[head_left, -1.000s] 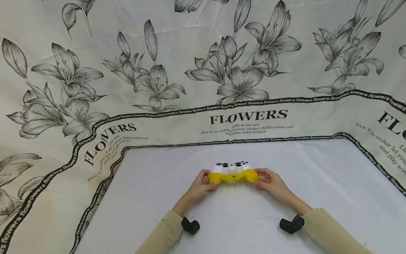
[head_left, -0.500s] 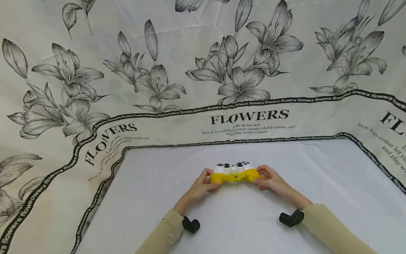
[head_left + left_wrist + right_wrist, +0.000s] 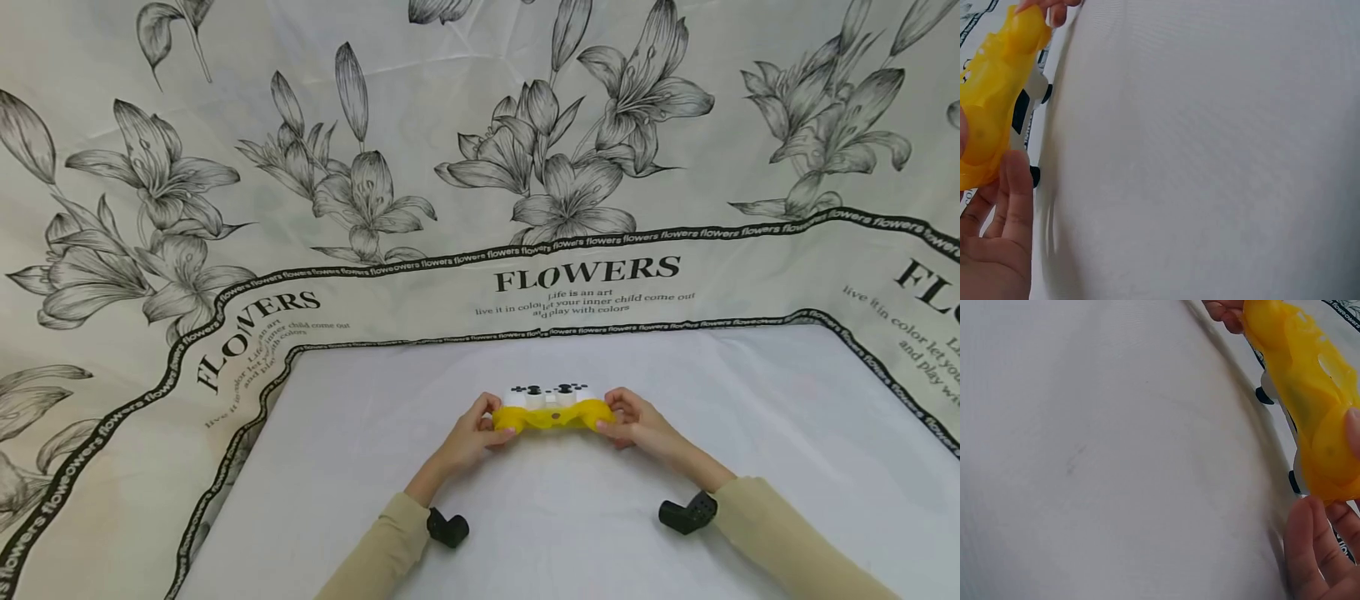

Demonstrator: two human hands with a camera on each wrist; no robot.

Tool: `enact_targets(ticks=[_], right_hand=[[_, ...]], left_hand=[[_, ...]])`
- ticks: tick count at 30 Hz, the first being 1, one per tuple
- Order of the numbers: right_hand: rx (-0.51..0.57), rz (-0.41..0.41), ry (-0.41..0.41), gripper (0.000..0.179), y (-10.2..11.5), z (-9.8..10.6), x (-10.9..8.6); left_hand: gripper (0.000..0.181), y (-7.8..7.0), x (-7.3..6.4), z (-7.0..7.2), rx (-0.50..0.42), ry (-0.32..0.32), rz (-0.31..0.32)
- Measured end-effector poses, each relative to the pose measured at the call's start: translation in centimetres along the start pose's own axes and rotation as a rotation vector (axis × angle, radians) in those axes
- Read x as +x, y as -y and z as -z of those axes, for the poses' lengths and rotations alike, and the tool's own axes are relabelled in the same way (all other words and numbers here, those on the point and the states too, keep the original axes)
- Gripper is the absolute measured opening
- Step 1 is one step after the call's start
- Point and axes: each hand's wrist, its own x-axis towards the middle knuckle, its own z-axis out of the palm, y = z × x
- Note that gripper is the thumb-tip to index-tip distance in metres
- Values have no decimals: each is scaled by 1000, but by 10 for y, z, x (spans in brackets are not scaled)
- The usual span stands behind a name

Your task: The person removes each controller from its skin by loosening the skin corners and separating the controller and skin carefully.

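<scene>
The game controller is held in the head view between two hands, low over or resting on the white cloth — which of the two cannot be told. A yellow cover is spread along its near side. One end is pinched by the left hand, the other by the right hand, thumbs laid on the cover. With an uneven pull, the cover could be sprung off one end; with a slipping thumb, the controller could be dropped. Against half a second earlier, little is changed: the same grip is kept, while hands, controller and printed backdrop are all shifted slightly leftward, probably by camera movement.

In the left wrist view, the left fingers are set behind the cover's end.

In the right wrist view, the other end is similarly grasped — a tear could be caused by hard tugging.
</scene>
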Motion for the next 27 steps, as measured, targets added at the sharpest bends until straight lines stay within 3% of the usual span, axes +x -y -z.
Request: enact_targets(ticks=[4,11,18,27], right_hand=[[-22,15,-4,42,-1,-2,-2],[-29,54,-3,41,-3,-6,-3],[-26,73,16,41,-7,-10,-5],[19,51,22,38,-2,-14,-4]], left_hand=[[36,2,-1,1,-41,-20,0],[42,5,-7,8,-91,-72,-168],[35,8,-9,12,-30,-47,-48],[36,6,-9,18,-9,-102,-45]])
